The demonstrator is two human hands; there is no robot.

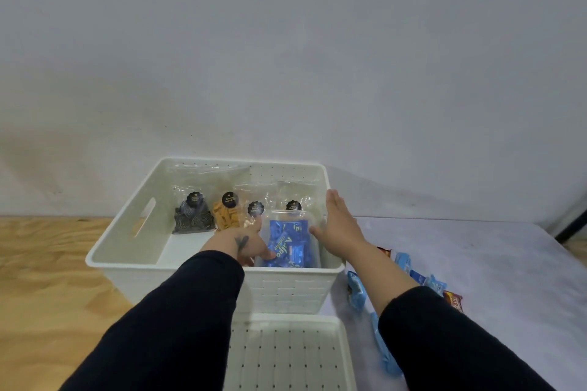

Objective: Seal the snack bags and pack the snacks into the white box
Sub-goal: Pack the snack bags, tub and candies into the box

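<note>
The white box [127, 251] stands against the wall, open on top. Inside, along its far wall, stand several clear snack bags with black round labels: one with dark spirals [193, 219], one with orange sticks [226, 216], and two more to the right [255, 209]. In the box's right front part lies a clear bag of blue-wrapped snacks [287, 246]. My left hand [249, 246] reaches into the box and grips the near left edge of that bag. My right hand [340, 225] is flat with fingers straight, over the box's right rim beside the bag.
A white perforated lid [286, 355] lies in front of the box. Loose blue and brown wrapped snacks [409, 266] lie on the pale cloth to the right of the box. Bare wood surface extends on the left. A grey wall stands right behind the box.
</note>
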